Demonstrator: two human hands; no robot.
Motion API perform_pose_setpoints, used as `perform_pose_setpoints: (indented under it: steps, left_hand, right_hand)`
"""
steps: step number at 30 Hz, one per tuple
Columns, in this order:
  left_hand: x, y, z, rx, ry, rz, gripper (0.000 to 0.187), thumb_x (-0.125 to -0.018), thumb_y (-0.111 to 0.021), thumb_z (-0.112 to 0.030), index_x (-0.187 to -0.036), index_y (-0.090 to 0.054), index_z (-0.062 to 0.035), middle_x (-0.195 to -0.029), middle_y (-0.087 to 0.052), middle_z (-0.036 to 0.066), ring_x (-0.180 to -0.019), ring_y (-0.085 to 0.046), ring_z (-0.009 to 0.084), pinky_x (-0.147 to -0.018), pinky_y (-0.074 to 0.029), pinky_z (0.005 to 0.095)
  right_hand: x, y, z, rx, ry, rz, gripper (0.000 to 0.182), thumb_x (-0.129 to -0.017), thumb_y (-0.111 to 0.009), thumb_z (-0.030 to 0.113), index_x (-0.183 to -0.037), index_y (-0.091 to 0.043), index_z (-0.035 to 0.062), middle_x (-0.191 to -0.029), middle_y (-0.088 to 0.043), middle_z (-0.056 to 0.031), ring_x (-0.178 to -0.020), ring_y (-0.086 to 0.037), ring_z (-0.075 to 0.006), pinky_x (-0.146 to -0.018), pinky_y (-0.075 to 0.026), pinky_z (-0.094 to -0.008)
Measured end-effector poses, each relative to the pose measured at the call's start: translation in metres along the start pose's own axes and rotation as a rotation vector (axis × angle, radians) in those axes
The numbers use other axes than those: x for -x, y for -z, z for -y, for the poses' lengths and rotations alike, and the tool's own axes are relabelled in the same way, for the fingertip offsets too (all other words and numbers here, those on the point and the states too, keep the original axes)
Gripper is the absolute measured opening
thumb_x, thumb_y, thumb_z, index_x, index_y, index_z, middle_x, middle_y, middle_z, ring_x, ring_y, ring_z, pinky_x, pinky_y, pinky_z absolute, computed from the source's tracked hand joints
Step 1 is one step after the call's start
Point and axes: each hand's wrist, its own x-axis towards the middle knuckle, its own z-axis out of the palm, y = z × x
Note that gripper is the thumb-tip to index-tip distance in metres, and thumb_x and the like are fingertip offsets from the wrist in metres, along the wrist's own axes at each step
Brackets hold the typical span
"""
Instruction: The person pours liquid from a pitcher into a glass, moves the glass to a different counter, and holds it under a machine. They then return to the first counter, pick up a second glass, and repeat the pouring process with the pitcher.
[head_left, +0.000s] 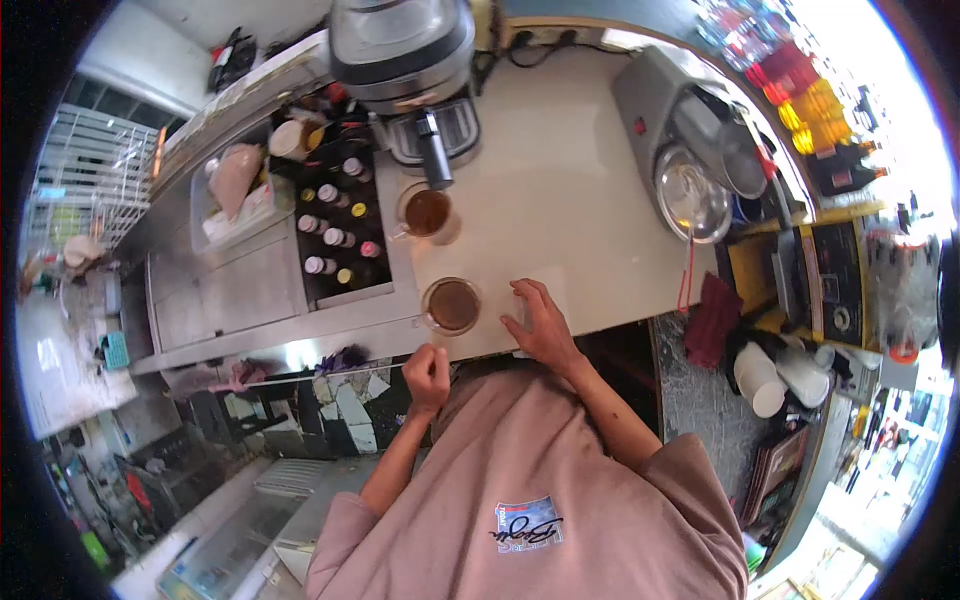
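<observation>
A glass cup of brown drink [453, 305] stands near the front edge of the pale counter [560, 150]. My left hand [427, 378] is closed just below this cup, at the counter's edge; whatever its fingers hold, if anything, is too small to name. To the right of the cup, my right hand [542, 325] is over the counter with thumb and fingers apart and nothing between them. A second glass cup of darker drink [427, 210] sits farther back, below the coffee machine's handle.
The coffee machine [405, 60] stands at the back. Capped bottles [338, 237] fill a recessed rack on the left, beside a clear plastic bin [235, 195]. A grey machine with a metal bowl [692, 195] is at the right, and a dark red cloth [713, 320] hangs near the counter's right corner.
</observation>
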Motion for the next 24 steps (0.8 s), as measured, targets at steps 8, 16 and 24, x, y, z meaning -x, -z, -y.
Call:
perform_pose_setpoints:
  steps: [8, 16, 24]
  left_hand:
    - [-0.011, -0.066, -0.061, 0.009, -0.594, 0.621, 0.033, -0.083, -0.068, -0.006, -0.058, -0.046, -0.0027, -0.058, -0.049, 0.012, -0.051, -0.053, 0.0299, -0.048, -0.041, 0.0399]
    - [0.024, -0.165, -0.132, -0.004, -0.799, 0.956, 0.039, -0.087, -0.069, -0.013, -0.057, -0.046, -0.0024, -0.055, -0.047, 0.013, -0.046, -0.050, 0.0300, -0.045, -0.037, 0.0397]
    - [0.133, -0.258, -0.186, 0.009, -0.933, 1.163, 0.028, -0.088, -0.071, -0.013, -0.067, -0.058, -0.0003, -0.062, -0.054, 0.012, -0.055, -0.057, 0.0304, -0.050, -0.043, 0.0395]
  right_hand:
    - [0.076, 0.054, -0.019, -0.040, -0.189, -0.337, 0.034, -0.085, -0.071, 0.002, -0.117, -0.061, 0.0027, -0.118, -0.061, -0.0145, -0.100, -0.065, -0.0274, -0.087, -0.053, -0.0361]
    - [0.218, 0.107, -0.044, 0.057, -0.391, -0.757, 0.019, -0.087, -0.070, 0.004, -0.106, -0.067, 0.0036, -0.100, -0.068, -0.0137, -0.086, -0.069, -0.0290, -0.074, -0.055, -0.0377]
    - [0.390, 0.132, -0.063, 0.086, -0.641, -1.124, 0.012, -0.090, -0.068, 0.005, -0.101, -0.070, 0.0034, -0.089, -0.073, -0.0137, -0.075, -0.071, -0.0231, -0.066, -0.054, -0.0323]
